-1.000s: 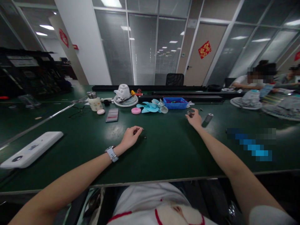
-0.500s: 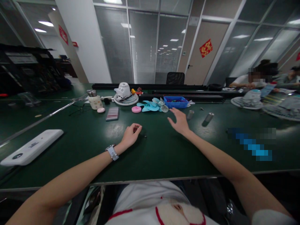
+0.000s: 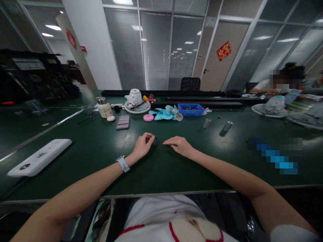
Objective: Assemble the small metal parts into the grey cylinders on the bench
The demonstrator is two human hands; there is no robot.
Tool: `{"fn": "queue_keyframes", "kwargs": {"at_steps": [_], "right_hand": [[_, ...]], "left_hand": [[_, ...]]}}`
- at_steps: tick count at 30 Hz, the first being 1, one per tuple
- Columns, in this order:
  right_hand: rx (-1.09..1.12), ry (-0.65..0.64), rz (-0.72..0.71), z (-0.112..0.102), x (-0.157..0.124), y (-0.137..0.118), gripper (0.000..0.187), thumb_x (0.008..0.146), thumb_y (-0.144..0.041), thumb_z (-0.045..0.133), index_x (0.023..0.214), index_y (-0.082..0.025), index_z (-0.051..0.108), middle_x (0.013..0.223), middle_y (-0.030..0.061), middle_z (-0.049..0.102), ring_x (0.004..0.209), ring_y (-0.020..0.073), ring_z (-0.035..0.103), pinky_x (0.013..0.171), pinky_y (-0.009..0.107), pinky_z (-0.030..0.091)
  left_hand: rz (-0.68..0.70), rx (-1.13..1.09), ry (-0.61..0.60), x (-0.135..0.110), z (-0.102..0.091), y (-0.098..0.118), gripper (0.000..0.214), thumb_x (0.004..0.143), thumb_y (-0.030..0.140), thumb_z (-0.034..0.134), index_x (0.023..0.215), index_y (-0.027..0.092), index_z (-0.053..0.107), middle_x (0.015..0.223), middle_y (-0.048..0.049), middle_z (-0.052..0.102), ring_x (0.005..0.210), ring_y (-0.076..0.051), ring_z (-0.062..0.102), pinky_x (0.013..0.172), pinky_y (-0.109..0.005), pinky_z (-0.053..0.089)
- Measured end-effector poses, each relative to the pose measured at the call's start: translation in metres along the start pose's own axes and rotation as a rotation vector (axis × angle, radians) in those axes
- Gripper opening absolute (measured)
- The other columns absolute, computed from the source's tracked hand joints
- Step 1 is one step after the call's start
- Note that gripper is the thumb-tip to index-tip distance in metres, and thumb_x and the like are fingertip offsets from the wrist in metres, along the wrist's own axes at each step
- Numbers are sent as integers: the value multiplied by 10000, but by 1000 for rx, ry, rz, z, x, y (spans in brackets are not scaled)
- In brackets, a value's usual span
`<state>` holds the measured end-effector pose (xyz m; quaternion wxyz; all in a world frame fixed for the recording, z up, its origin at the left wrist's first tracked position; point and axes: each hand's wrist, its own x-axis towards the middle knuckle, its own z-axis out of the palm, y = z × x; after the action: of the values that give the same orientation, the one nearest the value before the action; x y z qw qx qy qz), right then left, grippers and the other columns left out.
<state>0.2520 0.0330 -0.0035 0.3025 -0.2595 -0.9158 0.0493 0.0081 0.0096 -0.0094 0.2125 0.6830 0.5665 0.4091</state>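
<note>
My left hand point(image 3: 143, 145) rests near the middle of the green table point(image 3: 151, 174), its fingers curled in toward the thumb. Whatever it may hold is hidden. Facing it across a small gap, my right hand point(image 3: 179, 146) is palm down with fingers pressed together and tips pointing left. Anything under or between those fingertips is too small or covered to make out. Beyond the hands lie light-blue fan blades point(image 3: 165, 113), a pink round piece point(image 3: 148, 117) and a blue tray point(image 3: 191, 110) with small items in it. Two metal cylinders point(image 3: 207, 123) point(image 3: 227, 126) stand to the right.
A white fan part with grille point(image 3: 135, 101), a patterned cup point(image 3: 104, 109) and a small card-like item point(image 3: 123, 122) are at the back left. A white power strip-like device point(image 3: 41, 158) lies left. A blurred blue object point(image 3: 275, 156) lies right; a person sits beyond.
My right hand has come down and left from near the blue tray, its spread fingers closing together. A tiny piece seen beside my left hand is no longer visible. The left hand stays put.
</note>
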Motion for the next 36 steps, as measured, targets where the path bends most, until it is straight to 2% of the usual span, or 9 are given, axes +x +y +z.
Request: {"fn": "queue_keyframes", "kwargs": {"at_steps": [3,6,8,11,15,20,31,36], "right_hand": [[-263,178,119,-35,-4,45,412,870,-23,477,1139,-206,730,1128,64,740,1044,202,686,954,382,508],[-491,335,316,-74,-17,98,409,870,-45,444,1127,-178,733,1123,101,736,1034,248,679,938,417,500],[-582,385,456,-92,-28,127,407,864,-62,436,1125,-164,731,1118,117,734,1013,266,676,915,417,496],[-630,388,614,-102,-43,153,403,854,-84,434,1117,-151,732,1107,124,733,987,274,668,892,395,484],[-615,385,673,-98,-49,162,399,858,-105,428,1101,-156,739,1122,117,728,989,273,660,899,385,473],[-620,478,663,-98,-50,165,415,872,-105,401,1115,-149,734,1144,125,718,1033,277,649,933,389,457],[-577,448,760,-100,-55,168,371,899,-186,427,1093,-189,743,1072,108,742,916,274,668,820,364,461],[-619,453,803,-98,-58,171,351,932,-304,460,1145,-192,716,1002,132,735,895,290,652,791,381,457]], "left_hand": [[-9,13,-17,0,0,-1,316,918,445,495,1026,189,644,950,-68,689,866,-211,614,758,-339,473],[-1,17,-28,0,0,-3,323,920,451,494,1042,192,643,979,-69,688,894,-214,608,774,-343,469],[0,16,-29,0,0,-3,317,920,448,497,1043,194,642,986,-67,687,908,-214,607,783,-341,467],[-7,15,-38,-1,0,-3,310,919,441,501,1043,194,641,976,-65,686,909,-214,609,789,-342,466],[-1,18,-42,-1,-1,-3,310,919,445,503,1043,197,642,980,-66,688,913,-215,610,793,-344,467],[6,26,-44,0,0,-4,305,919,437,502,1042,196,642,972,-64,687,913,-215,610,804,-347,463],[21,31,-51,0,1,-6,306,919,435,503,1042,192,641,958,-63,678,897,-213,601,783,-342,460],[16,39,-54,0,1,-6,311,920,452,498,1038,202,642,955,-61,678,913,-218,600,802,-350,458]]}}
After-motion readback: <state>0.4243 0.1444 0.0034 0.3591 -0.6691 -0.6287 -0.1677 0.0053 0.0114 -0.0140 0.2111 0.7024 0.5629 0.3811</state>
